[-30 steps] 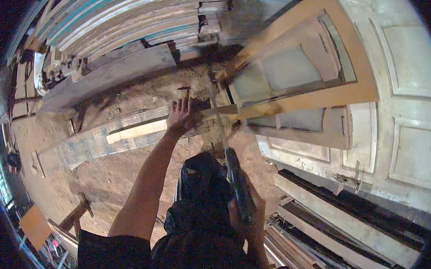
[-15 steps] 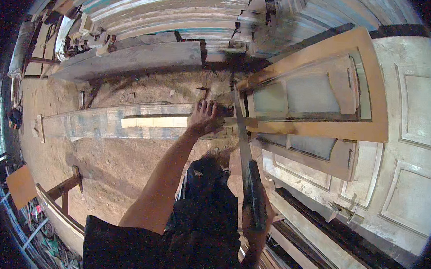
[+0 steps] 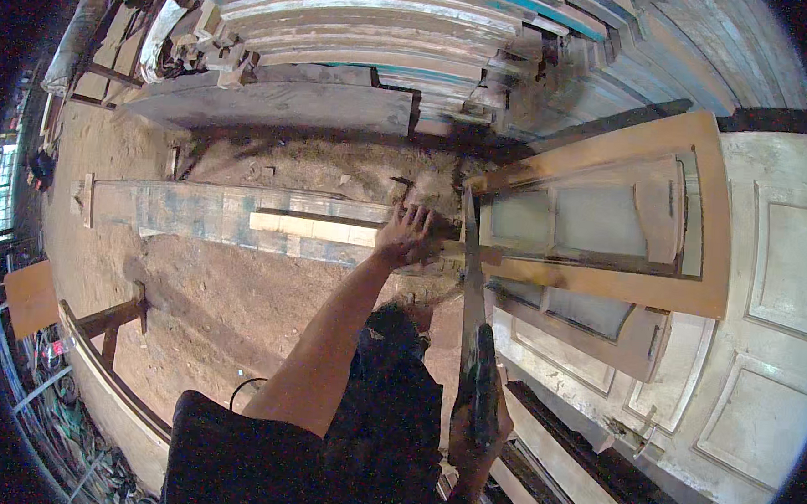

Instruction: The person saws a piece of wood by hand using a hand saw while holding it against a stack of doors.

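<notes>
A pale wooden strip (image 3: 313, 228) lies along a long worn plank (image 3: 182, 206) that serves as a bench. My left hand (image 3: 404, 237) presses down on the strip near its right part, fingers closed over the far edge. In my right hand (image 3: 484, 428) is a handsaw (image 3: 474, 301), gripped by its dark handle. Its long narrow blade points away from me and crosses the strip just right of my left hand. How deep the teeth sit in the wood cannot be made out.
Right of the saw, a tan panelled frame (image 3: 715, 223) lies beside white panelled doors (image 3: 779, 409). Stacked boards (image 3: 370, 22) fill the back, with a large grey beam (image 3: 274, 108) before them. A low wooden stand (image 3: 112, 319) is at the left. Dark and pale lengths of timber (image 3: 558, 443) lie at lower right.
My view has shifted, so the scene sits lower and further right. The saw has drawn slightly back toward me, still across the strip. My left hand keeps its place on the wood.
</notes>
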A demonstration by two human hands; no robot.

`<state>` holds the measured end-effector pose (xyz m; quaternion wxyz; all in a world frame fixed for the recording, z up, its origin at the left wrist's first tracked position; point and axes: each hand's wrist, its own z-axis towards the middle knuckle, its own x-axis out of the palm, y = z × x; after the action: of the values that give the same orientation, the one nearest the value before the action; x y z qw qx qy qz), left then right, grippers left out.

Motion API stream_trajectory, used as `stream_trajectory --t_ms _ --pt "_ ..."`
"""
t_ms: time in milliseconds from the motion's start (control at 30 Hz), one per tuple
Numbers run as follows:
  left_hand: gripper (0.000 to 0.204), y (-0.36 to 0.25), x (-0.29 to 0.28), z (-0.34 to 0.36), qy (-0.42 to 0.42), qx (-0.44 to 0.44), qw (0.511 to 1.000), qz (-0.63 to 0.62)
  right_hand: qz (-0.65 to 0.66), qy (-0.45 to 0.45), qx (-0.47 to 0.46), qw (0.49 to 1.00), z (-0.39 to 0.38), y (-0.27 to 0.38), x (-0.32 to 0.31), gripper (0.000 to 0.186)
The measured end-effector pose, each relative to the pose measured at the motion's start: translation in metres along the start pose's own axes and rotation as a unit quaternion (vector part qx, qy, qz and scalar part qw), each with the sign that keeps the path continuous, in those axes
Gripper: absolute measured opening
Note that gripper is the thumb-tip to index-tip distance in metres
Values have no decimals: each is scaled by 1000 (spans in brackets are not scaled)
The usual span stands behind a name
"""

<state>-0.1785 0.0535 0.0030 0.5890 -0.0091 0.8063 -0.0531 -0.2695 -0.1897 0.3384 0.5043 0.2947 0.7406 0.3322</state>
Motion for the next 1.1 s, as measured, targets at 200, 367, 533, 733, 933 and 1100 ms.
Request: stream_trajectory --t_ms 200,367,533,733,933,1100 --pt "91 9 32 -13 -40 -16 998 -45 45 -12 1 999 19 3 13 48" --pt "86 -5 82 19 -293 15 945 142 61 -88 -51 993 16 -110 45 49" --pt "86 -9 54 22 -178 21 984 26 -33 -42 -47 997 11 -111 40 42" --pt "79 -10 51 16 -188 6 982 20 -37 -100 -14 994 -3 -120 52 38" --pt "73 -14 42 25 -153 30 988 0 32 -92 -134 986 10 -113 50 38" --pt "75 -7 51 1 -110 -8 994 13 146 -57 -122 980 12 -139 57 53"
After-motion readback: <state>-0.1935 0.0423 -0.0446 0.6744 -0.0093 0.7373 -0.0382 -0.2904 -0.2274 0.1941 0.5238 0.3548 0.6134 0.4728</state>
